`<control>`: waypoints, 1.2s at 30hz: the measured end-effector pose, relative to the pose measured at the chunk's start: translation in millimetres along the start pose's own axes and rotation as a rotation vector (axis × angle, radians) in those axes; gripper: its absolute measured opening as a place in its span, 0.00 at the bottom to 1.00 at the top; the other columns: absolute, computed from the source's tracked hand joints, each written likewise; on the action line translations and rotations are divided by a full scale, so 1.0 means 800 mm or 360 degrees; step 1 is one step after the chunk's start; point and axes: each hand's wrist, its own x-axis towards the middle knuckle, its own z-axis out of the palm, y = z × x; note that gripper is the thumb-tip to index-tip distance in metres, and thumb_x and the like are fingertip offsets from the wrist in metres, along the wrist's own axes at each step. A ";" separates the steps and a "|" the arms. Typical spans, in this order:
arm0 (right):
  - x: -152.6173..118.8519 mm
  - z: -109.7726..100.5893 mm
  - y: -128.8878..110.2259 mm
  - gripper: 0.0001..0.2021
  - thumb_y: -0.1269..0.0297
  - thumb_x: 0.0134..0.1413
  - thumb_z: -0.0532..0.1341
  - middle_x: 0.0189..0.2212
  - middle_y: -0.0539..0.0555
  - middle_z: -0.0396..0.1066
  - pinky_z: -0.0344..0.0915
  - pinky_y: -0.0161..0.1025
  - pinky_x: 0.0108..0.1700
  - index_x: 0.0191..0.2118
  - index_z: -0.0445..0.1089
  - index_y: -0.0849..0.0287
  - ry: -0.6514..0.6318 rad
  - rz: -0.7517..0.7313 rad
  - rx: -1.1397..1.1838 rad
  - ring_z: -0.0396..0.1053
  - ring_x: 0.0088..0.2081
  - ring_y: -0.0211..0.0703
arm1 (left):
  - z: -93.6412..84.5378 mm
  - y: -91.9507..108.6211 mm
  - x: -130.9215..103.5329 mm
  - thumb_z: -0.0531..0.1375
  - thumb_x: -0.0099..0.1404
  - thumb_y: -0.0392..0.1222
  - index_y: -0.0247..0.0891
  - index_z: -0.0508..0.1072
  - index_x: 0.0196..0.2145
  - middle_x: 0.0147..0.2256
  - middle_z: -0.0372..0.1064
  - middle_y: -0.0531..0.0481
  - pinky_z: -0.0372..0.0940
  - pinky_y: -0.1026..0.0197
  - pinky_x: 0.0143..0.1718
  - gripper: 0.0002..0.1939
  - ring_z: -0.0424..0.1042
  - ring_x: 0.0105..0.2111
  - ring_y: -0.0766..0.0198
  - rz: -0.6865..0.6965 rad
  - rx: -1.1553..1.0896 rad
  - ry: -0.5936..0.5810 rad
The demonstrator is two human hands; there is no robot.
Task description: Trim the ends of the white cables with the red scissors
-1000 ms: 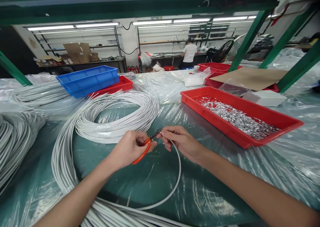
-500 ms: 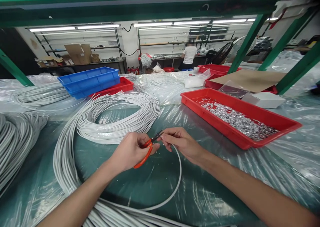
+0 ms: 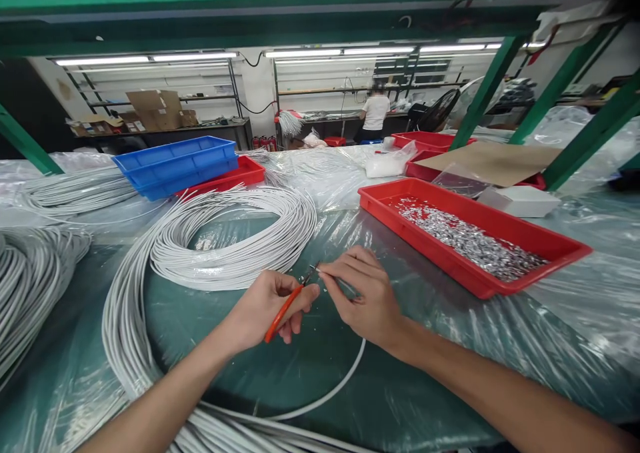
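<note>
Left hand [image 3: 261, 308] is wrapped round pliers [image 3: 283, 314], nose facing the right grip. Right hand [image 3: 369, 298] pinches a cable [image 3: 345, 380], seemingly to steady its end.

Cable coil [image 3: 235, 260] left of the metal-piece tray [image 3: 415, 230], stacked bins [image 3: 177, 163] behind the coil.

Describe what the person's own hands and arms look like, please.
The left hand and right hand are bare, with no gloves. Both forearms are bare too, with no sleeves, watch, bracelet or cable visible on them. I can't make out any rings or markings.
</note>
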 end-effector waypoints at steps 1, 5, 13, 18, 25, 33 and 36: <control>0.000 0.000 -0.001 0.06 0.76 0.58 0.60 0.25 0.52 0.73 0.56 0.42 0.37 0.36 0.73 0.60 0.0017 -0.0056 -0.0114 0.64 0.33 0.42 | 0.001 0.000 0.000 0.62 0.60 0.55 0.34 0.70 0.24 0.17 0.67 0.51 0.59 0.68 0.16 0.20 0.65 0.14 0.67 -0.0002 -0.0041 -0.0020; 0.002 -0.001 -0.002 0.06 0.74 0.58 0.60 0.25 0.52 0.74 0.53 0.44 0.37 0.37 0.73 0.58 -0.0030 -0.0145 -0.0360 0.66 0.34 0.45 | 0.004 0.001 -0.004 0.63 0.59 0.54 0.34 0.66 0.20 0.16 0.66 0.51 0.53 0.70 0.14 0.21 0.64 0.14 0.69 0.0048 0.0107 0.0130; -0.002 0.008 0.010 0.12 0.61 0.66 0.54 0.27 0.52 0.68 0.57 0.37 0.29 0.35 0.70 0.60 -0.0201 0.0663 0.0577 0.59 0.26 0.37 | -0.007 -0.004 0.006 0.64 0.59 0.47 0.35 0.67 0.24 0.21 0.67 0.53 0.59 0.69 0.21 0.14 0.67 0.20 0.69 0.0282 0.0050 0.0393; -0.003 0.006 0.005 0.14 0.60 0.66 0.54 0.28 0.53 0.69 0.58 0.35 0.30 0.35 0.72 0.62 -0.0398 0.0747 0.0787 0.61 0.28 0.38 | -0.008 -0.002 0.005 0.65 0.60 0.42 0.34 0.73 0.36 0.25 0.69 0.53 0.65 0.68 0.29 0.09 0.69 0.26 0.68 0.0509 -0.0080 0.0420; -0.004 0.007 -0.001 0.15 0.59 0.65 0.55 0.29 0.54 0.68 0.56 0.36 0.31 0.34 0.72 0.62 -0.0520 0.0839 0.0944 0.61 0.30 0.38 | -0.006 0.000 0.002 0.65 0.60 0.41 0.33 0.72 0.33 0.25 0.70 0.52 0.64 0.68 0.29 0.08 0.69 0.25 0.69 0.0520 -0.0107 0.0290; 0.004 0.001 0.000 0.15 0.55 0.57 0.63 0.20 0.48 0.58 0.53 0.35 0.26 0.29 0.70 0.63 -0.0798 0.1275 0.1962 0.55 0.22 0.33 | -0.010 0.005 -0.002 0.63 0.63 0.47 0.34 0.69 0.25 0.21 0.68 0.52 0.60 0.66 0.25 0.15 0.67 0.21 0.68 0.0460 -0.0245 -0.0049; 0.005 0.001 -0.002 0.15 0.56 0.55 0.65 0.19 0.47 0.55 0.53 0.34 0.25 0.27 0.69 0.63 -0.0866 0.1416 0.2192 0.54 0.21 0.32 | -0.011 0.004 -0.003 0.62 0.63 0.48 0.35 0.68 0.23 0.20 0.66 0.51 0.59 0.64 0.27 0.17 0.66 0.21 0.68 0.0432 -0.0354 -0.0144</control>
